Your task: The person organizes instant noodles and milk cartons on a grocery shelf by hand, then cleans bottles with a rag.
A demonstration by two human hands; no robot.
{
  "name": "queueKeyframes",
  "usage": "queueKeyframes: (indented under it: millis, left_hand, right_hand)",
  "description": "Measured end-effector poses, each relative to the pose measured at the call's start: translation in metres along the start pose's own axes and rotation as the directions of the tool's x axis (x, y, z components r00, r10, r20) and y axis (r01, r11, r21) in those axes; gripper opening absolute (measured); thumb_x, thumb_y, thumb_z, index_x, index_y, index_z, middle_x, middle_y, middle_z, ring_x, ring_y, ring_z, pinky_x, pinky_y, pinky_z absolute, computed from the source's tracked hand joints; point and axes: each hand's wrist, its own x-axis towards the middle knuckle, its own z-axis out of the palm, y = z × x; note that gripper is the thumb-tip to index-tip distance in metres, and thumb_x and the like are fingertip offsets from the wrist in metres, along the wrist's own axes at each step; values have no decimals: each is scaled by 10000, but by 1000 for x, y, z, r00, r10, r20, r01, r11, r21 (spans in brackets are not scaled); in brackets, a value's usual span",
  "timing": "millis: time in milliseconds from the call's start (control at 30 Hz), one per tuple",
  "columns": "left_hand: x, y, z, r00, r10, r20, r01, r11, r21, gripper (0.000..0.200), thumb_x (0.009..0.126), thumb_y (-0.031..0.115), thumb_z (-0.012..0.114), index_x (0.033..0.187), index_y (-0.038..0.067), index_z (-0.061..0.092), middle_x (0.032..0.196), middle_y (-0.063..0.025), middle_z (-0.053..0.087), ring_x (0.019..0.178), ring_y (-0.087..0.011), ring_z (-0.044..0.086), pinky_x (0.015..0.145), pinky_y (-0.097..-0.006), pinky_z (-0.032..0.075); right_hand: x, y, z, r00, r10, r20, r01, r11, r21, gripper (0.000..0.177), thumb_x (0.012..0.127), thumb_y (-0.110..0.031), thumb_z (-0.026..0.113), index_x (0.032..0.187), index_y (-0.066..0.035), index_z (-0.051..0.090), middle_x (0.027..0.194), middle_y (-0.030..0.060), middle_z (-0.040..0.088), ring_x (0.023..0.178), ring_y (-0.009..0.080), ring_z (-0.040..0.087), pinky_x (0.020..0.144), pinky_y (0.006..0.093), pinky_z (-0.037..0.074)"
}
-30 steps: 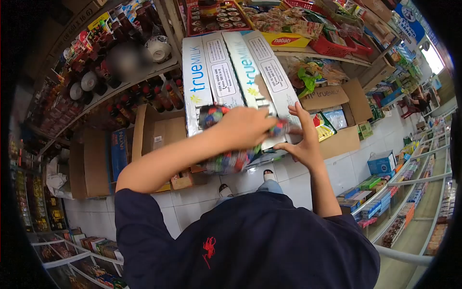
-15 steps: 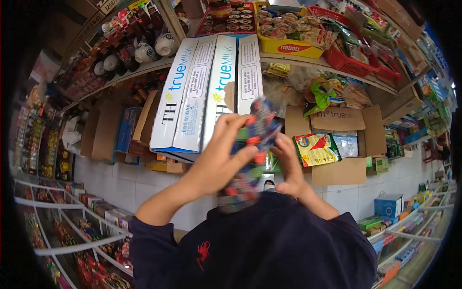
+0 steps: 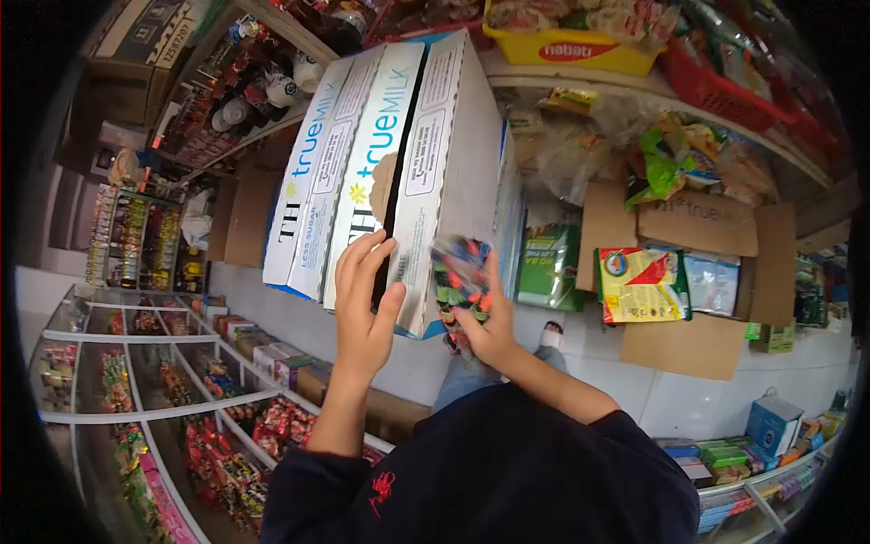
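Observation:
My right hand (image 3: 488,331) grips a dark, floppy bundle (image 3: 462,281) printed in red, green and blue; its upper end is blurred by motion and I cannot tell its kind. The fingers of my left hand (image 3: 365,308) are stretched out with nothing in them, and they overlap the lower front edge of a white TH true MILK carton (image 3: 367,127). A dark gap runs along the top of this carton, beside a torn brown cardboard patch. The bundle hangs just in front of the carton's right side.
An open cardboard box (image 3: 680,349) at the right holds a yellow-green packet (image 3: 642,286). Behind stand a yellow nabati tray (image 3: 571,56) and a red basket (image 3: 725,91). A glass display case (image 3: 136,417) borders the lower left.
My left hand has let go of the bundle and moved left to the carton. The bundle is now in my right hand alone. The camera view has turned and shifted.

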Motion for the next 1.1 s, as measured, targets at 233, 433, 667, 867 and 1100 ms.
queueKeyframes:
  millis: [233, 433, 667, 867, 1100]
  left_hand:
    - [4, -2, 19, 990, -136, 24, 132, 986, 106, 503, 774, 357, 500, 1133, 6, 483, 1176, -180, 466, 1152, -334, 362, 957, -406, 259]
    - [9, -5, 17, 965, -226, 130, 192, 954, 229, 623, 689, 362, 574, 1195, 22, 443, 1167, -236, 433, 1125, -358, 372, 950, -427, 257]
    - [15, 1, 19, 961, -260, 94, 244, 957, 155, 581, 655, 327, 590, 1130, 5, 498, 1115, -154, 510, 1106, -340, 393, 934, -413, 290]
    - [15, -1, 20, 948, -301, 100, 290, 950, 117, 584, 622, 297, 611, 1113, -4, 511, 1087, -161, 527, 1113, -351, 393, 962, -444, 244]
    - [15, -1, 17, 935, -334, 122, 317, 938, 141, 595, 624, 312, 620, 1117, -4, 510, 1082, -159, 532, 1114, -362, 393, 975, -465, 210]
  right_hand:
    - [-8, 98, 14, 887, 301, -350, -320, 947, 2, 469, 745, -50, 491, 1187, 58, 379, 1249, 197, 383, 1097, 299, 423, 959, 351, 282]
    - [34, 50, 7, 979, 192, -70, -162, 939, 304, 700, 752, -197, 545, 1304, 69, 205, 1334, 224, 271, 1227, 339, 291, 1008, 354, 210]
    - [110, 10, 9, 911, -386, -143, 404, 906, 128, 561, 761, -84, 562, 1281, -60, 353, 1312, 253, 300, 1179, 394, 360, 953, 402, 324]
    - [114, 69, -8, 831, 526, -179, -433, 816, 382, 423, 827, -41, 473, 1236, 19, 382, 1236, 180, 421, 1021, 259, 487, 902, 381, 367]
    - [146, 65, -7, 949, -177, -260, 159, 983, -87, 470, 792, -75, 524, 1236, 7, 391, 1363, 190, 257, 1259, 300, 268, 992, 363, 261]
